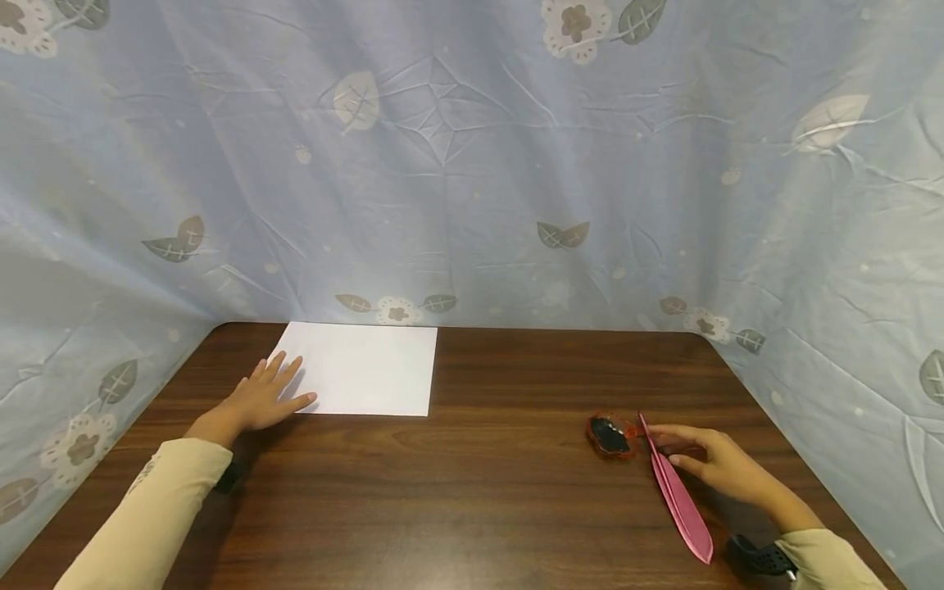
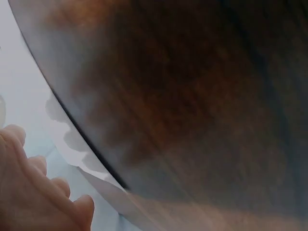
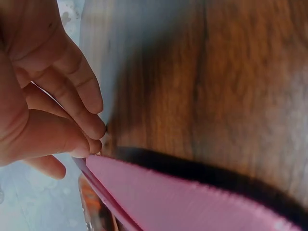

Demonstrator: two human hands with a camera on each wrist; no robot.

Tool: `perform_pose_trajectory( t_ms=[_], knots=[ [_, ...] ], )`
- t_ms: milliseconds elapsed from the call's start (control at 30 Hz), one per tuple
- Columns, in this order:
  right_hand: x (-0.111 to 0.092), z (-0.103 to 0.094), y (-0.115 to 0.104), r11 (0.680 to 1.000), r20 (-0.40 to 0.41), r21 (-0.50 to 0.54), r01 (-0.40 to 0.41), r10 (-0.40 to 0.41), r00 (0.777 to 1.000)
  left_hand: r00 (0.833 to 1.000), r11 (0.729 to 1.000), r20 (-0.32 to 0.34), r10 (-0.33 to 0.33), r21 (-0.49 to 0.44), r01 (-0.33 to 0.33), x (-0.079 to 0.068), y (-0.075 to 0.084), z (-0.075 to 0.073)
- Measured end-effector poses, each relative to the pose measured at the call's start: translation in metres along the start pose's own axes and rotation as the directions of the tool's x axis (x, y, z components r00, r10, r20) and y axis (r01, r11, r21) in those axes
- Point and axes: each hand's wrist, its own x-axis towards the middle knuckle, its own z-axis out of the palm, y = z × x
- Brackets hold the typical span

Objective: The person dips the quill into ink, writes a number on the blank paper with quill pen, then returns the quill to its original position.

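My left hand (image 1: 258, 400) lies with spread fingers over the left edge of a white sheet of paper (image 1: 361, 369). In the left wrist view, that hand's fingertips (image 2: 60, 185) show at the lower left. My right hand (image 1: 708, 459) pinches the upper end of a slim pink pouch (image 1: 682, 508), which stands tilted on its edge. Thumb and fingers meet at the pouch's end (image 3: 125, 178) in the right wrist view. Just left of it lies a small dark piece with a scalloped, translucent orange-red rim (image 1: 610, 434), partly hidden behind the pouch; its kind is unclear.
A brown wooden table (image 1: 442, 508) carries everything. Pale blue floral cloth (image 1: 472, 164) hangs along its back and both sides. A dark watch strap (image 1: 760, 555) is on the right wrist, and another dark band (image 1: 227, 477) shows below the left sleeve.
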Motion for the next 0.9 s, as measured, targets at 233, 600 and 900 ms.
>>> perform_pose_trajectory(
  t_ms=[233, 600, 900],
  knots=[
    [0.002, 0.002, 0.003, 1.0, 0.031, 0.017, -0.015, 0.015, 0.999, 0.999, 0.999, 0.034, -0.027, -0.041, 0.028, 0.0, 0.0, 0.003],
    [0.004, 0.002, 0.003, 0.999, 0.044, -0.038, -0.032, 0.034, 0.998, 0.998, 0.998, 0.053, -0.035, -0.053, 0.038, 0.002, -0.008, 0.011],
    [0.008, 0.002, 0.004, 0.995, 0.034, -0.098, 0.015, -0.012, 0.999, 0.997, 0.998, 0.072, -0.026, -0.061, 0.03, 0.003, -0.005, 0.01]
  ],
)
